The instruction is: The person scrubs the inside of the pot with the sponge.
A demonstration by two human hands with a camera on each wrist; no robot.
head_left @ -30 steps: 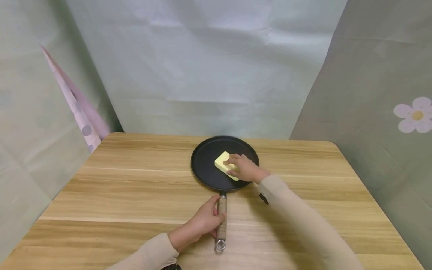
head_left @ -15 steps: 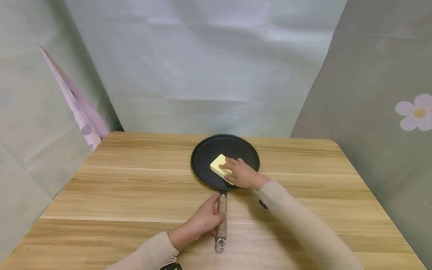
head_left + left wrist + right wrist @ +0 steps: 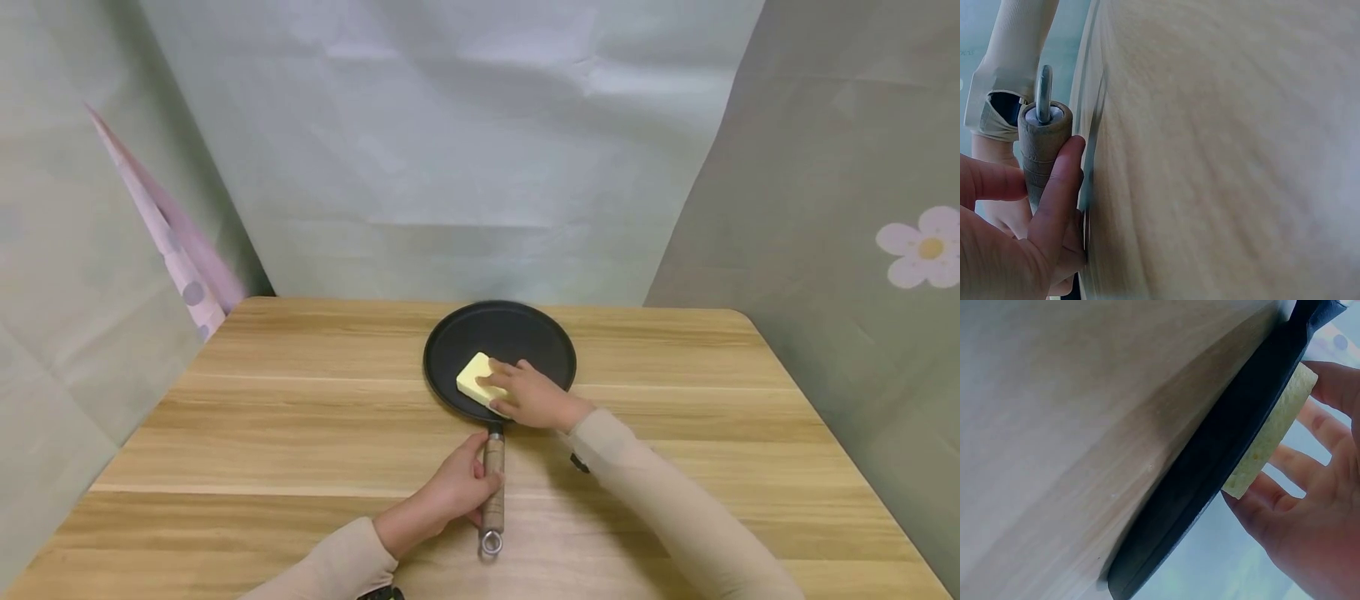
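Observation:
A black flat pan [image 3: 525,333] lies on the wooden table [image 3: 300,417], its wooden handle [image 3: 492,492] pointing toward me. My left hand [image 3: 450,492] grips that handle; the left wrist view shows thumb and fingers wrapped round the handle [image 3: 1041,144]. A yellow sponge [image 3: 472,377] lies flat on the pan's near-left part. My right hand [image 3: 528,396] holds it from above, fingers over its top. In the right wrist view the sponge [image 3: 1272,434] presses against the pan [image 3: 1210,481], with the hand's [image 3: 1316,537] fingers spread along it.
Pale cloth screens close the table in at the back and both sides. A pink dotted cloth [image 3: 176,258] hangs at the left, and a flower print [image 3: 922,247] shows on the right screen. Bare tabletop lies to the left and right of the pan.
My right hand has slid the sponge leftward and toward the pan's near edge. The left hand keeps its hold on the handle, and the pan stays put.

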